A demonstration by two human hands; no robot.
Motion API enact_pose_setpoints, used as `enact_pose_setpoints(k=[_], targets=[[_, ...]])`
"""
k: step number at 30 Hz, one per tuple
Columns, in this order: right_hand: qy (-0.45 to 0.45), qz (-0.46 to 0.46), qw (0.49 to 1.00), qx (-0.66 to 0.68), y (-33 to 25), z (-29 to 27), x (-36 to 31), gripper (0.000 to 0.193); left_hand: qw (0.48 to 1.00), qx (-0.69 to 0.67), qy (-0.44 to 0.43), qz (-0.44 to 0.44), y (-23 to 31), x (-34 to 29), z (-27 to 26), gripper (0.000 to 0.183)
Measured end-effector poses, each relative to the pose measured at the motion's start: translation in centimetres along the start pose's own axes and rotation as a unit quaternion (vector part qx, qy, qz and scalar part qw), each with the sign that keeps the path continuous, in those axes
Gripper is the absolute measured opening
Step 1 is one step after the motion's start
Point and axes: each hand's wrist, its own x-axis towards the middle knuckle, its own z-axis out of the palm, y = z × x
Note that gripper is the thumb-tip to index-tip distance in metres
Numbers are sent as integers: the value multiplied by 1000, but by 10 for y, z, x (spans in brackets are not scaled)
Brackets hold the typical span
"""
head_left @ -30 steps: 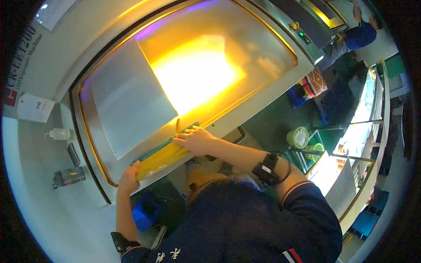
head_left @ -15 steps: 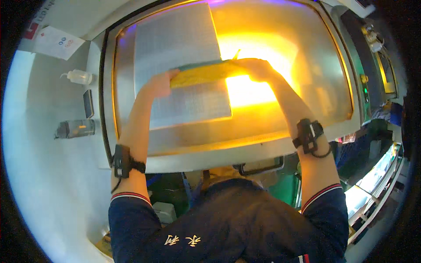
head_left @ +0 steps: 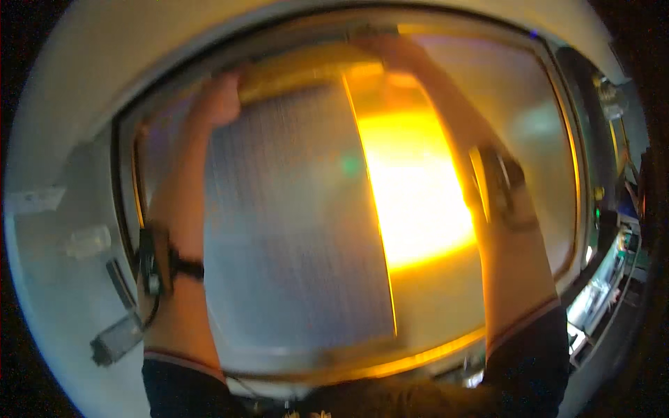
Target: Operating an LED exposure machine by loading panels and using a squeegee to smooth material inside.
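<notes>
A long yellow folded cloth [head_left: 300, 72] stretches between my hands over the far side of a framed metal surface [head_left: 516, 230]. My left hand [head_left: 221, 101] is closed on its left end. My right hand [head_left: 401, 59] grips the right end, its fingers blurred by motion. Below the cloth lies a large grey rectangular sheet [head_left: 293, 209] with a fine-lined texture. Bright yellow light glares on the metal along the sheet's right edge, between it and my right forearm.
Left of the frame, a white squeeze bottle [head_left: 90, 242], a dark flat phone-like object [head_left: 121, 282] and a grey see-through bottle [head_left: 117, 340] rest on a pale ledge. A raised dark rim [head_left: 117, 174] borders the metal surface.
Both hands have moved the cloth away from me, from across the sheet's middle to its far edge. My view has leaned in closer, so the sheet looks larger.
</notes>
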Motion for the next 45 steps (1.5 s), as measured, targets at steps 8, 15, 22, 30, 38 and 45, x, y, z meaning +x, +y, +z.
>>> enact_pose_setpoints(k=[8, 15, 22, 30, 38, 45], targets=[[206, -6, 978, 9, -125, 20, -80, 68, 989, 119, 87, -15, -28, -130, 29, 65], [140, -42, 985, 95, -216, 74, -328, 73, 988, -24, -133, -68, 157, -361, 11, 63], [-25, -177, 966, 186, -318, 36, -558, 74, 976, -20, -200, 86, 146, -588, 102, 77], [103, -46, 951, 287, -306, 75, -596, 77, 989, 21, -144, 3, 140, -577, 113, 71], [63, 387, 859, 330, -307, 71, -716, 73, 992, 70, -84, -59, 34, -395, 59, 69], [111, 408, 831, 361, -314, 85, -712, 71, 989, 72, 16, -130, -90, -164, 70, 67]])
